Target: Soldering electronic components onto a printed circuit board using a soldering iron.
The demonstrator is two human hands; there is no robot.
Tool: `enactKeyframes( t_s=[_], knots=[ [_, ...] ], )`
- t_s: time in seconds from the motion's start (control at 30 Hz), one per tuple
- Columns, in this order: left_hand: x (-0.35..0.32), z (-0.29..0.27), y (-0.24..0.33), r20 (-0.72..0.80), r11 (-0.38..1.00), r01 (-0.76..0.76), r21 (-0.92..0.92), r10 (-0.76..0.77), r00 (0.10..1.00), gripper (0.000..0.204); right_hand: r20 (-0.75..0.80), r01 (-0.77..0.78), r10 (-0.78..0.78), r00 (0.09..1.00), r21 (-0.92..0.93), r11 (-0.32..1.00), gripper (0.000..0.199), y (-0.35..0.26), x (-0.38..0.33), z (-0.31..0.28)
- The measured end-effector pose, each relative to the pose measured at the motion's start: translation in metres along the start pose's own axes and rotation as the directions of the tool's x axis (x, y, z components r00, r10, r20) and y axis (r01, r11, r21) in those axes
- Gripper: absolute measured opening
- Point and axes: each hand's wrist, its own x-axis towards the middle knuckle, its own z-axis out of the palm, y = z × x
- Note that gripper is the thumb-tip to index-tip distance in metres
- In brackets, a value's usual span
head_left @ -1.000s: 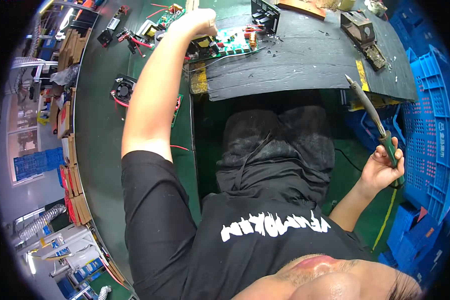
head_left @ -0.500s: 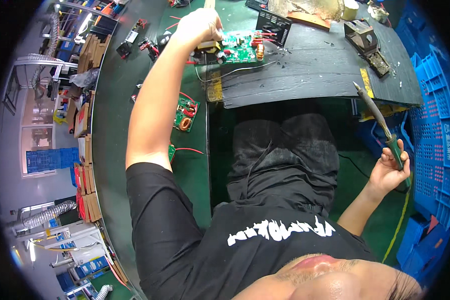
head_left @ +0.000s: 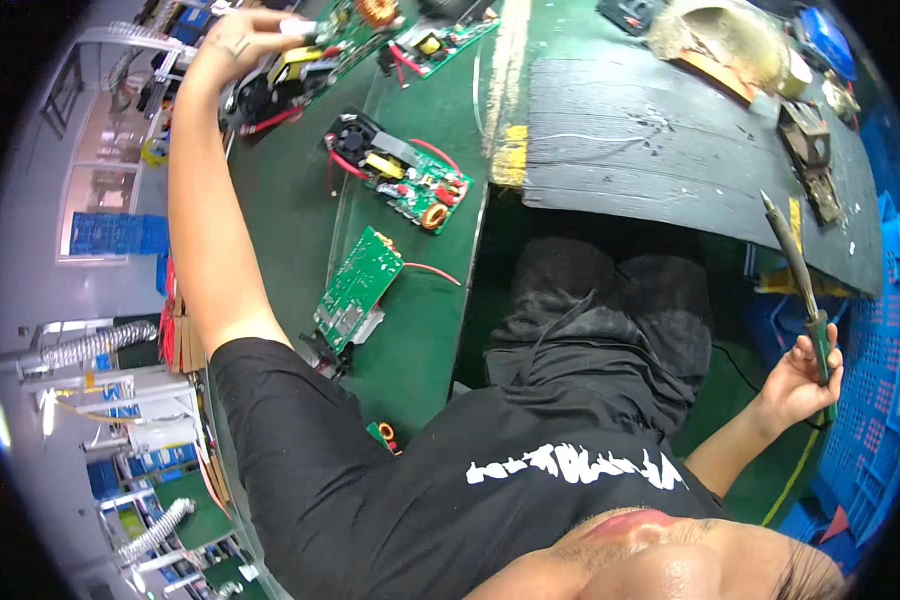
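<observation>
My left hand (head_left: 248, 42) reaches out to the far left, closed on a green circuit board (head_left: 345, 42) that has a copper coil, a yellow transformer and red wires. The board is tilted, and its top edge runs out of the picture. Off to the right, my right hand (head_left: 800, 382) grips a soldering iron (head_left: 792, 248) by its green handle, tip pointing up and away. Nearer than the held board lie a circuit board with a black fan (head_left: 400, 172) and another board (head_left: 360, 285) whose flat underside shows.
A black work mat (head_left: 630, 150) covers the bench ahead. On it are a dark metal iron stand (head_left: 808, 160) and a round, stained pad (head_left: 720, 45). A further circuit board (head_left: 440, 48) lies beyond. Blue plastic crates (head_left: 885, 360) line the right side.
My left hand has swung from the mat's edge to the far left with the board. The view has turned left, showing more boards. My right hand still grips the soldering iron.
</observation>
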Motion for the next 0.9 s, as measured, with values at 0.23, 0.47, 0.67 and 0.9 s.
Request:
enactKeyframes(
  t_s=[0.23,0.47,0.67,0.9],
  knots=[
    [-0.126,0.035,-0.2,-0.032,0.938,0.316,0.142,-0.315,0.949,0.033,0.091,-0.124,0.122,0.988,0.026,0.992,0.022,0.023,0.025,0.019],
    [-0.304,0.121,-0.318,0.023,0.452,0.799,-0.398,-0.865,0.501,0.017,0.188,-0.206,0.215,0.958,-0.065,0.976,0.023,0.058,0.062,0.055],
    [-0.421,0.176,-0.386,0.035,0.119,0.912,-0.392,-0.989,0.144,0.027,0.2,-0.189,0.214,0.956,-0.137,0.972,0.026,0.1,0.095,0.09],
    [-0.312,0.138,-0.402,-0.228,0.535,0.813,-0.23,-0.842,0.489,0.057,0.195,-0.306,0.33,0.923,-0.144,0.941,0.022,0.143,0.119,0.12]
  ],
)
